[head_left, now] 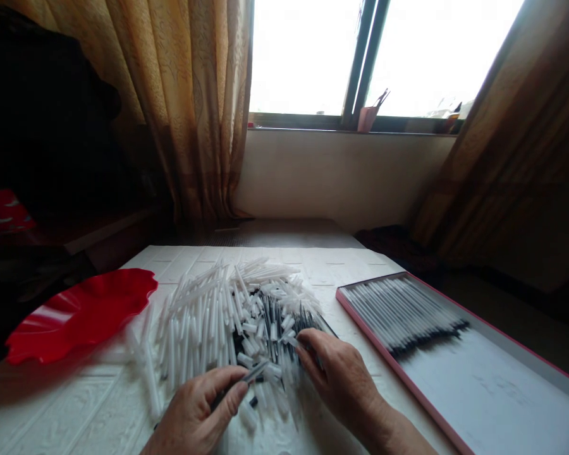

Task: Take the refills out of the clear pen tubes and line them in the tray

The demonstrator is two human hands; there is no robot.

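My left hand [203,407], low in the centre of the view, pinches a thin dark pen piece [255,373] that points up and right. To its right, my right hand [339,373] has thumb and fingers together on a small translucent piece [291,340] at the edge of the pile. Between and beyond both hands lie many white translucent tubes [194,328], short clear caps [250,346] and thin dark refills [275,309]. The caps nearest the hands are blurred.
At the left lies a red wavy-edged plate [85,313]. A pink-edged tray [367,332] at the right holds a row of pens [398,309] with dark ends. Behind the white table cover [351,256] are curtains, a wall and a window.
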